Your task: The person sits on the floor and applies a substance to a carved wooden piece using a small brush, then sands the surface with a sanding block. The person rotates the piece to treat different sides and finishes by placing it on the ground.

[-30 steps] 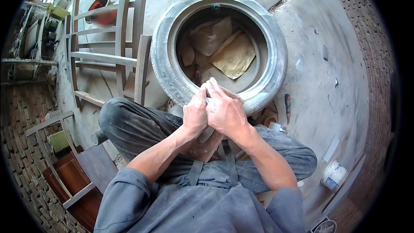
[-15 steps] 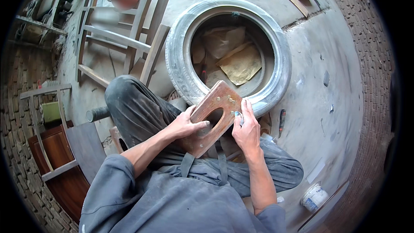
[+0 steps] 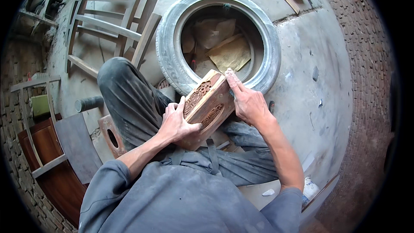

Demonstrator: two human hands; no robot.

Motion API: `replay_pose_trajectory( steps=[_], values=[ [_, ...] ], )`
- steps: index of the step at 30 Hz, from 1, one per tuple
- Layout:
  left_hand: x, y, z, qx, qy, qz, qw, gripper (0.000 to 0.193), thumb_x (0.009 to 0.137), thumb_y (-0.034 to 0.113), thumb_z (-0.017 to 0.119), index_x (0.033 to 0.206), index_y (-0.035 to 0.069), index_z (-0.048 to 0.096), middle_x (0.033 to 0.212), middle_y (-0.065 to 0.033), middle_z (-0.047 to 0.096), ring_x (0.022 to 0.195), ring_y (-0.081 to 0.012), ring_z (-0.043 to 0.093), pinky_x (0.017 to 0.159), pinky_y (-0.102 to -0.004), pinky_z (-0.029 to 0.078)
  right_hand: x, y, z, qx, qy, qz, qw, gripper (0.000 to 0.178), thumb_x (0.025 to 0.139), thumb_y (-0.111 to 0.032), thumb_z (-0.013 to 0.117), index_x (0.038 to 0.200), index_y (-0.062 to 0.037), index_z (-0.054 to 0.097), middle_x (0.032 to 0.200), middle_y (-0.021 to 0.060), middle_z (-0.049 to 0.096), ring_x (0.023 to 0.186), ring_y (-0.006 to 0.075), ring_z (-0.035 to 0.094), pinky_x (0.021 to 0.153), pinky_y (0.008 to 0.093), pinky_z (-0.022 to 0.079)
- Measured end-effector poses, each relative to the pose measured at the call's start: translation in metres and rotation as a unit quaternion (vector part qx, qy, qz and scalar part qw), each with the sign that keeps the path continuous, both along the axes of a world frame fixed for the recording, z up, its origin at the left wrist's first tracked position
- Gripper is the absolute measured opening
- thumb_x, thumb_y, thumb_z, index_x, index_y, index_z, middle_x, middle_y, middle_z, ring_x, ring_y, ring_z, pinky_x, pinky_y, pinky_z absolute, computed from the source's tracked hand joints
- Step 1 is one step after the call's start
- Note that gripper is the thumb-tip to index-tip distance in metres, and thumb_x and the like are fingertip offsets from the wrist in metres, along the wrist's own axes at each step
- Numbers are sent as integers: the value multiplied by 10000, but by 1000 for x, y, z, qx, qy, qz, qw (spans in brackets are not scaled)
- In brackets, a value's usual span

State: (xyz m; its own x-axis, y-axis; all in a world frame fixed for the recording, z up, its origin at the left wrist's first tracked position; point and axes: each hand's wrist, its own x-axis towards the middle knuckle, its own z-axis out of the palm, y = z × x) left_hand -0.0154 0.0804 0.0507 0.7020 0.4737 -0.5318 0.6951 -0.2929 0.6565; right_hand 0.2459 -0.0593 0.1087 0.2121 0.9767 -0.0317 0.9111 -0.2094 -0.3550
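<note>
A brown wooden box with carved openwork panels [image 3: 203, 107] is tilted above my lap, its far end over the near rim of the tyre. My left hand [image 3: 176, 120] grips its near left part, thumb across one long face and fingers over the edge. At the far right corner my right hand [image 3: 250, 103] presses its dusty, whitened fingertips, which are closed together. A small bluish bit shows beneath this hand; I cannot make out what it is. Light, bare wood runs along the box's upper edge.
A grey tyre [image 3: 166, 56] lies flat ahead, holding yellowish sheets [image 3: 230, 54] and a red-handled tool [image 3: 193, 64]. Wooden chair frames [image 3: 133, 23] stand at far left. Another box with an oval hole [image 3: 113, 134] sits by my left knee. A white bucket [image 3: 311, 188] stands at right.
The box has been turned, so carved faces now show instead of the face with the oval hole. My right hand has moved to its far corner.
</note>
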Motion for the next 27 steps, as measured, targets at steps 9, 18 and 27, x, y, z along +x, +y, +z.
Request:
replay_pose_trajectory(
  steps=[9, 18, 27],
  values=[
    [-16, -10, -15, 45, -56, 13, 997, 1277, 679, 538, 890, 1649, -90, 346, 1359, -300, 505, 1274, -446, 534, 1084, -533, 466, -102, -14, 4, -62, 2, 144, 988, 876, 838, -61, 629, 1683, -71, 396, 1779, 117, 331, 700, 254, 716, 601, 380, 641],
    [-8, 6, -13, -34, -18, 38, 999, 1312, 666, 590, 907, 1658, -66, 354, 1412, -293, 512, 1350, -431, 528, 1172, -477, 435, -22, -7, 23, 113, 156, -243, 951, 618, 913, 89, 523, 1527, 20, 501, 1594, 230, 508, 1423, 331, 574, 1183, 424, 466],
    [-8, 6, -43, -178, -80, 101, 976, 1133, 736, 462, 888, 1662, 18, 410, 1318, -294, 662, 1244, -347, 659, 1109, -423, 508, -186, -130, 7, -22, 399, -244, 884, 418, 906, 124, 583, 1287, -47, 595, 1350, 201, 629, 1213, 258, 628, 1065, 377, 500]
  ],
)
